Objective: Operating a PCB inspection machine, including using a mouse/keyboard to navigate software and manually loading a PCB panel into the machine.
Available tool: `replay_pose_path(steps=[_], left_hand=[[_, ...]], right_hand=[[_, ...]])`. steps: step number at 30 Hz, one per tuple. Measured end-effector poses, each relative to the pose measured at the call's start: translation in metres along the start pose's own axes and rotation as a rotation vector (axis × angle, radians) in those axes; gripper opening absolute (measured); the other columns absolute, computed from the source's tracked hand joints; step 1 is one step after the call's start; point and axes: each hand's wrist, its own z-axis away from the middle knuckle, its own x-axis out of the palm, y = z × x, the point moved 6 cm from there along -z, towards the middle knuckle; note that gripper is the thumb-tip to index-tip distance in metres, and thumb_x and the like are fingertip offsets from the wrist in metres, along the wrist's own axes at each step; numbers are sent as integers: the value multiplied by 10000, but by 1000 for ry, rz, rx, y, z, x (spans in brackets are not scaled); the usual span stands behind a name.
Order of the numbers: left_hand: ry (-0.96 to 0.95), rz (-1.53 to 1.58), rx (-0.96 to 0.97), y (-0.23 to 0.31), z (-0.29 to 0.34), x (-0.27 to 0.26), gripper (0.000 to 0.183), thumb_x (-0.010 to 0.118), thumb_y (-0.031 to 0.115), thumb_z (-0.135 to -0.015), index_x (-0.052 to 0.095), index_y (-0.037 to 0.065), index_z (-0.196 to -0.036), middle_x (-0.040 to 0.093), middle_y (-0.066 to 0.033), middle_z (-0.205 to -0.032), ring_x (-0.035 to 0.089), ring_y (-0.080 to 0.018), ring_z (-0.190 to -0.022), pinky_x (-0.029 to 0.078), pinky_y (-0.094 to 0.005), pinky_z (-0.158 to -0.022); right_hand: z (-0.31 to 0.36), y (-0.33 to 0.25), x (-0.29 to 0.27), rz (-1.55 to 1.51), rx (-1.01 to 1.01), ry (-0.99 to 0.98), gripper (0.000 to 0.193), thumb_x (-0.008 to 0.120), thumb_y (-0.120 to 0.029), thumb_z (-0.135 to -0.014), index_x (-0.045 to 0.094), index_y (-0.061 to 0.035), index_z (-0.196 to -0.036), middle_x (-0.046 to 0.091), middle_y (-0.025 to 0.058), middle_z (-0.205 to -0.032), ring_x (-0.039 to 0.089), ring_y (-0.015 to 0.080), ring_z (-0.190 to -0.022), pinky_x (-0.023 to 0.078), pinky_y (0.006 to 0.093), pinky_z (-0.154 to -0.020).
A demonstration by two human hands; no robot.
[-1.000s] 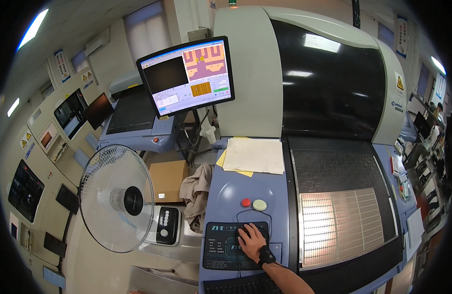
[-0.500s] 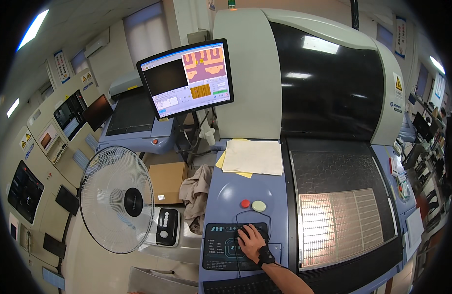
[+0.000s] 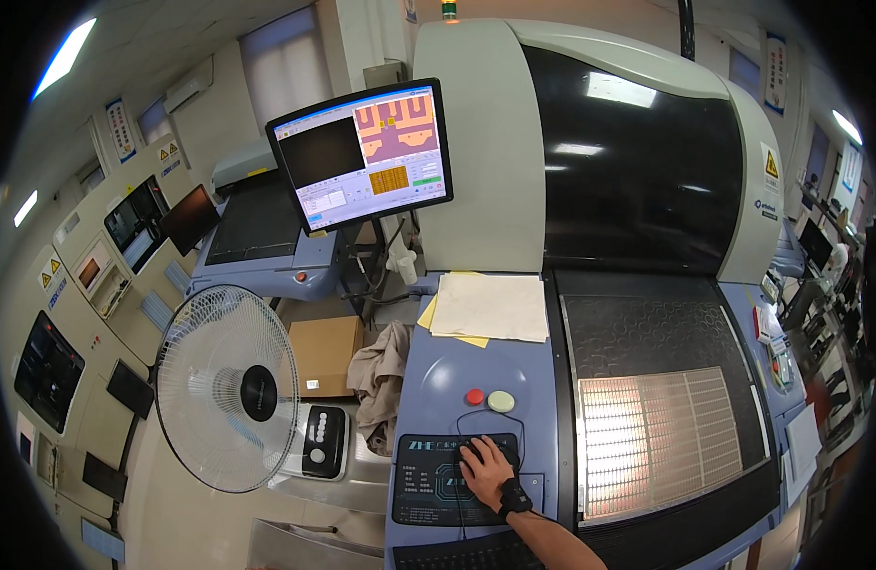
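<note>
My right hand (image 3: 485, 470) rests palm down over a dark computer mouse, fingers curved around it and pointing away from me. Most of the mouse is hidden beneath the hand; its thin cable loops out on the far side. Underneath lies a black printed mouse pad (image 3: 421, 489) on the blue machine ledge. A dark band (image 3: 516, 497) circles my right wrist. Just beyond the pad sit a red button (image 3: 474, 396) and a pale green button (image 3: 501, 401). Part of a black keyboard (image 3: 466, 554) shows at the lower edge. My left hand is out of sight.
A lit monitor (image 3: 362, 157) stands ahead on the left. To the right, a gridded metallic panel (image 3: 661, 442) lies on the machine's black bed. White sheets (image 3: 490, 306) rest on the ledge. A fan (image 3: 227, 389), a cardboard box (image 3: 326, 351) and crumpled cloth (image 3: 381, 370) are at left.
</note>
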Motion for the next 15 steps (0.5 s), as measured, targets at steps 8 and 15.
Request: replay_pose_path(steps=[8,15], left_hand=[[-173,-224,-96,5,-4,-7,509,394,107,-934,494,39,-1428,406,-346,-1429,441,-499,-1280,363,-491,-1095],[-172,-257,-63,13,-6,-6,500,396,122,-937,505,21,-1414,407,-346,-1431,448,-499,-1276,361,-493,-1097]], right_hand=[[-1,-1,-1,-16,4,7,307,687,-175,-862,664,-74,-1151,602,163,-1225,546,371,-1205,507,447,-972],[-2,-2,-2,-5,-10,9,314,691,-172,-856,662,-73,-1153,604,163,-1221,548,368,-1202,506,447,-972]])
